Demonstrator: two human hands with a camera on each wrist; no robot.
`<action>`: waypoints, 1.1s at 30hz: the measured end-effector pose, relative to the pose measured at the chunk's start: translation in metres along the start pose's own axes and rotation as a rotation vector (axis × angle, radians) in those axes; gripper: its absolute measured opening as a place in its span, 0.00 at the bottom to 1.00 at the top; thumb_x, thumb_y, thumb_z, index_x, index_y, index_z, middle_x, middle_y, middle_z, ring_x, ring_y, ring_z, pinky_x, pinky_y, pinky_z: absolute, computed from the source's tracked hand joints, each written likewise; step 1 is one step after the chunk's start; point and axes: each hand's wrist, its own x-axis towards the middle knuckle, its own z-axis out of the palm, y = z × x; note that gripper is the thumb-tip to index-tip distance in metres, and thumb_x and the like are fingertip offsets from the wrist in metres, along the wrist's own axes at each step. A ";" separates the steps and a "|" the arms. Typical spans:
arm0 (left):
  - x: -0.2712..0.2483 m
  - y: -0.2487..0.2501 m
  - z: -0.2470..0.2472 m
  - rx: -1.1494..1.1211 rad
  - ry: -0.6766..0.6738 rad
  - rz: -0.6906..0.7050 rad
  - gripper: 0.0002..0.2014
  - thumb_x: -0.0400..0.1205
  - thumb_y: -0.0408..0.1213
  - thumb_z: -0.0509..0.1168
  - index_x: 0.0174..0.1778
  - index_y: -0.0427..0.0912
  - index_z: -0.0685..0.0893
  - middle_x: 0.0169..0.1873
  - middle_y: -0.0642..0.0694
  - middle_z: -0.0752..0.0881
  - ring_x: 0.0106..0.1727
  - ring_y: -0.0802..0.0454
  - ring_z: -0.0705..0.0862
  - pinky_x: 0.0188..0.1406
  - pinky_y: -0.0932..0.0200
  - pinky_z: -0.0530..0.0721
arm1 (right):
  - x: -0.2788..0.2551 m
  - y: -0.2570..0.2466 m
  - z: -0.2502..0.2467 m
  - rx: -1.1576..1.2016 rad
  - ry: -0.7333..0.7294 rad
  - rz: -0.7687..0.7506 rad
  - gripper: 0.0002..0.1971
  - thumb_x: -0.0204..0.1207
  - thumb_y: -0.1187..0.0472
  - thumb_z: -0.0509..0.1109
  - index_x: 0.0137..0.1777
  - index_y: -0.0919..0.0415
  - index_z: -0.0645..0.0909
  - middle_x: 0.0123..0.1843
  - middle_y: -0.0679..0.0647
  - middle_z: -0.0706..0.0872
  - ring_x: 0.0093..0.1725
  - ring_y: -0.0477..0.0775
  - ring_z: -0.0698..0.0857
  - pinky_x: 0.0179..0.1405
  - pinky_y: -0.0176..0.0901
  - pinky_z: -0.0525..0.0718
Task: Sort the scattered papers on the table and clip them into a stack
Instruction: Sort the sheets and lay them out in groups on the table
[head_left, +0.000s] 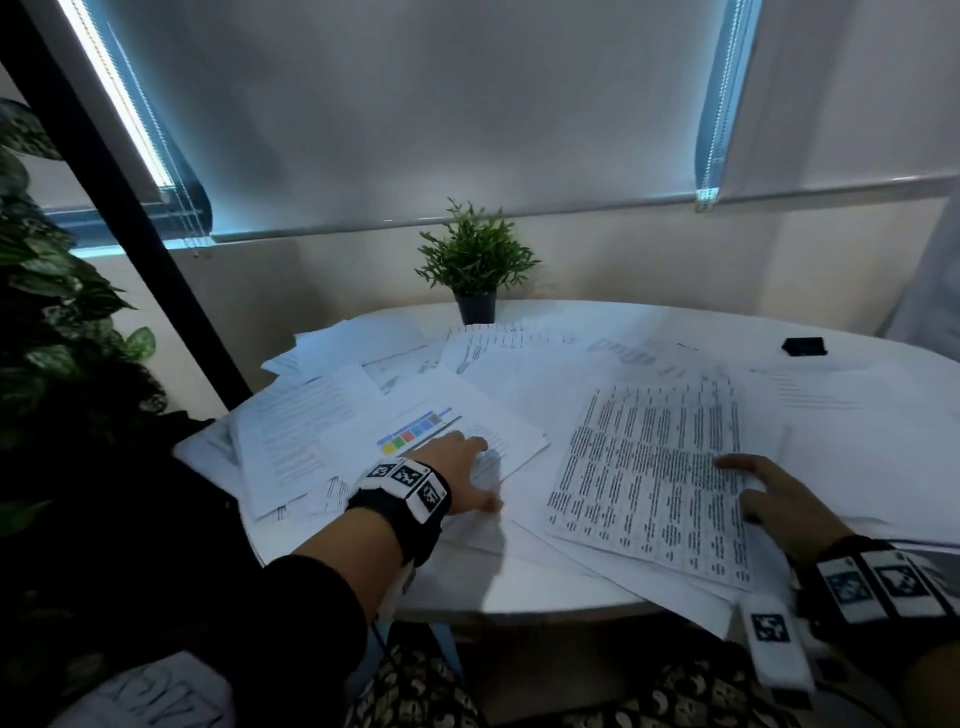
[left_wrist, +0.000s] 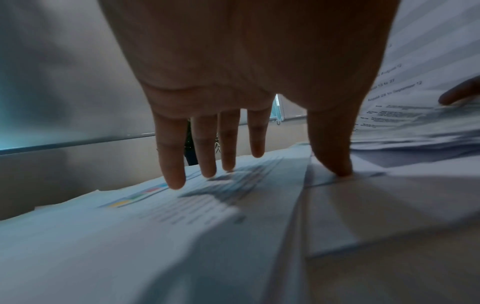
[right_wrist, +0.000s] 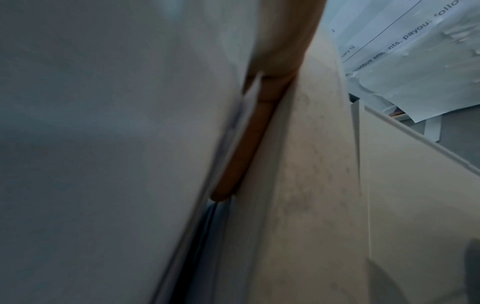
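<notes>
Nearest, the right hand (head_left: 774, 501) has fingers slipped among the table-printed sheets (head_left: 654, 478), pinching them, it seems; the left hand (head_left: 460, 475) rests spread on a colour-chart page (head_left: 457, 431); beyond, papers (head_left: 337, 353) lie scattered across the table (head_left: 597, 317); the black clip (head_left: 804, 346) sits untouched; sorting is barely begun.

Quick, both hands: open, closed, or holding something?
Left hand: open, fingers straight and spread on the colour-chart sheet.
Right hand: pinching the dense-text sheet, thumb on top, a finger underneath.

A white round table (head_left: 597, 590) fills the lower centre, bearing scattered papers (head_left: 519, 379), a potted plant (head_left: 475, 265) at its far edge, and a small black object (head_left: 804, 346) at upper right.
</notes>
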 end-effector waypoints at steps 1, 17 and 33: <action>0.003 0.002 0.002 -0.010 -0.004 -0.007 0.39 0.73 0.60 0.70 0.77 0.50 0.65 0.73 0.44 0.71 0.73 0.43 0.72 0.70 0.47 0.74 | 0.001 0.001 0.000 -0.003 0.014 -0.004 0.23 0.72 0.82 0.54 0.59 0.60 0.78 0.65 0.64 0.76 0.54 0.61 0.76 0.63 0.60 0.76; -0.005 0.011 -0.014 0.068 0.170 0.041 0.20 0.80 0.52 0.63 0.60 0.41 0.78 0.57 0.40 0.82 0.58 0.39 0.82 0.48 0.52 0.78 | 0.001 0.001 0.001 -0.086 -0.018 -0.028 0.19 0.72 0.75 0.71 0.41 0.45 0.85 0.67 0.63 0.79 0.62 0.61 0.77 0.68 0.53 0.73; -0.008 0.024 -0.016 0.124 0.138 0.085 0.07 0.81 0.41 0.59 0.46 0.41 0.77 0.50 0.39 0.84 0.52 0.39 0.83 0.40 0.58 0.74 | 0.004 0.002 0.004 -0.099 0.015 -0.036 0.15 0.71 0.75 0.71 0.46 0.53 0.83 0.67 0.64 0.79 0.58 0.54 0.75 0.60 0.42 0.69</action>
